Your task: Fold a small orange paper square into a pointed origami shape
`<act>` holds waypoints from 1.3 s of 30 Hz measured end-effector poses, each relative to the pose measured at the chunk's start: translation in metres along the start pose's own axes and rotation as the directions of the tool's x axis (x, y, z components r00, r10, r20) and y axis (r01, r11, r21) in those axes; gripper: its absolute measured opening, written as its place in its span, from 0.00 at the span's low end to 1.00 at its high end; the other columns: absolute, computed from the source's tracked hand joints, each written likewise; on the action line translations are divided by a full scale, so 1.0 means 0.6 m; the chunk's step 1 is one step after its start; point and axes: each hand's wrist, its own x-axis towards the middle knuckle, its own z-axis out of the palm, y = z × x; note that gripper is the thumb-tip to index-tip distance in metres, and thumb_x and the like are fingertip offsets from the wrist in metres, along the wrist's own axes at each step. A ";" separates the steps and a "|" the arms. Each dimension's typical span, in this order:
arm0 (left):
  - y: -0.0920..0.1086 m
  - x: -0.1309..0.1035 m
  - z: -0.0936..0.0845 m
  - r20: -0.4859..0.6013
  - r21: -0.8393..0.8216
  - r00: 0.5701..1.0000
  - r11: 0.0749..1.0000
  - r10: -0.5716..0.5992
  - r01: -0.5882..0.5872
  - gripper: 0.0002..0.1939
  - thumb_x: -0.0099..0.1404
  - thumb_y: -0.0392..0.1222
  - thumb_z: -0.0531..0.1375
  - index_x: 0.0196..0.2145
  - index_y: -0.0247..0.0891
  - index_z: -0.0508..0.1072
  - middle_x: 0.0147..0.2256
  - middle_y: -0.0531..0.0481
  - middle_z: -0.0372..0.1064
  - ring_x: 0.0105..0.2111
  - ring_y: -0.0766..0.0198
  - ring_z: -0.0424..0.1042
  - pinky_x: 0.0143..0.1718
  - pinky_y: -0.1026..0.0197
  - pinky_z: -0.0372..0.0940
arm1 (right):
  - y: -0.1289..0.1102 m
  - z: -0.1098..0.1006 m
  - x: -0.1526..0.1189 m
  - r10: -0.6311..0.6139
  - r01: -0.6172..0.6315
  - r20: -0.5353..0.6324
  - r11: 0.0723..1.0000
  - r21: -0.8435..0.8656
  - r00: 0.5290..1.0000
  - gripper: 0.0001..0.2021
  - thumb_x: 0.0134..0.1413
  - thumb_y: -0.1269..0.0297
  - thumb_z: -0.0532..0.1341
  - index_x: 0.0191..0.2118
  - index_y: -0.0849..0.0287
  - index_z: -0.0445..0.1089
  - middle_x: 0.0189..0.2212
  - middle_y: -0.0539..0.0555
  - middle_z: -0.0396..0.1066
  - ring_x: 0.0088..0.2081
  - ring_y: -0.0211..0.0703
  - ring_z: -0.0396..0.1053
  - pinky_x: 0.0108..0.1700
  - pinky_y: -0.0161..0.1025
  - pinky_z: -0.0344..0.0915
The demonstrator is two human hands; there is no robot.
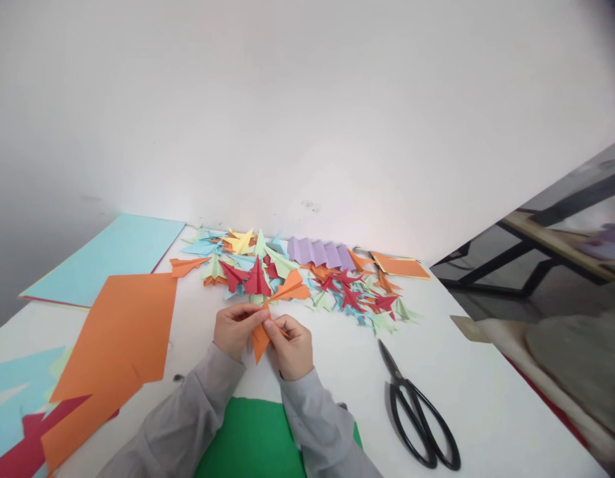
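Observation:
Between my two hands is a small folded piece of orange paper point(259, 342), its pointed end hanging down toward me. My left hand point(236, 330) pinches it from the left with thumb and fingers. From the right, my right hand point(291, 345) grips the same paper, thumb tip close to the left thumb. Fingers cover part of the folds. Just beyond the hands lies an orange paper plane point(291, 287), at the front of a heap of folded paper pieces. A red folded piece point(258, 279) sits in that heap.
Black-handled scissors point(412, 411) lie at right, blades pointing away. Light blue sheets point(108, 259) and an orange sheet point(123, 325) are at left, with paper scraps point(18, 378) nearer. A green sheet point(252, 438) lies under my forearms. Pleated purple paper point(320, 253) rests near the wall.

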 end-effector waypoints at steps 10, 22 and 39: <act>-0.003 0.001 -0.001 -0.011 -0.077 1.000 0.997 -0.018 0.018 0.10 0.40 0.42 0.67 0.19 0.33 0.75 0.17 0.52 0.69 0.18 0.71 0.64 0.21 0.68 0.60 | 0.010 0.002 -0.002 0.080 -0.080 -0.014 0.996 0.026 0.997 0.15 0.41 0.54 0.62 0.18 0.61 0.63 0.10 0.44 0.57 0.15 0.31 0.52 0.18 0.31 0.51; -0.003 0.002 0.000 -0.021 -0.142 0.998 0.989 -0.053 0.049 0.12 0.39 0.41 0.68 0.23 0.33 0.76 0.20 0.51 0.70 0.20 0.69 0.66 0.23 0.67 0.61 | -0.008 0.003 -0.002 0.093 -0.095 0.086 0.995 0.020 0.992 0.17 0.44 0.53 0.60 0.16 0.60 0.62 0.11 0.45 0.57 0.15 0.31 0.52 0.19 0.31 0.51; -0.003 0.002 0.004 0.012 -0.199 0.996 0.976 -0.090 0.090 0.12 0.37 0.40 0.69 0.23 0.34 0.76 0.21 0.51 0.71 0.22 0.68 0.68 0.25 0.66 0.62 | 0.003 0.000 0.001 0.051 -0.054 0.053 0.997 0.061 0.997 0.18 0.45 0.53 0.59 0.15 0.59 0.60 0.10 0.44 0.56 0.15 0.31 0.51 0.18 0.32 0.50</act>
